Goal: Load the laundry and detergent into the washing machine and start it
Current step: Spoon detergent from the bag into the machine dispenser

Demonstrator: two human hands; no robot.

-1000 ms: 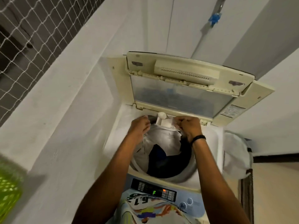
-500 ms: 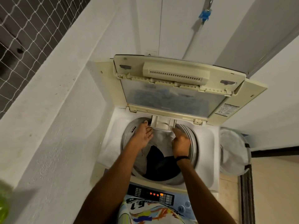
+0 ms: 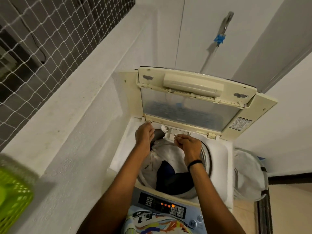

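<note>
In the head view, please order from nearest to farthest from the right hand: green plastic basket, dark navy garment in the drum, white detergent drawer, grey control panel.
From the right hand:
1. The white detergent drawer: at its fingertips, back rim.
2. The dark navy garment: below, in the drum.
3. The grey control panel: front edge.
4. The green plastic basket: far left.

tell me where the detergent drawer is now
In the head view the drawer sits at the back rim of the tub, just below the raised lid, between the left hand and the right hand, which pinches its front edge.
</note>
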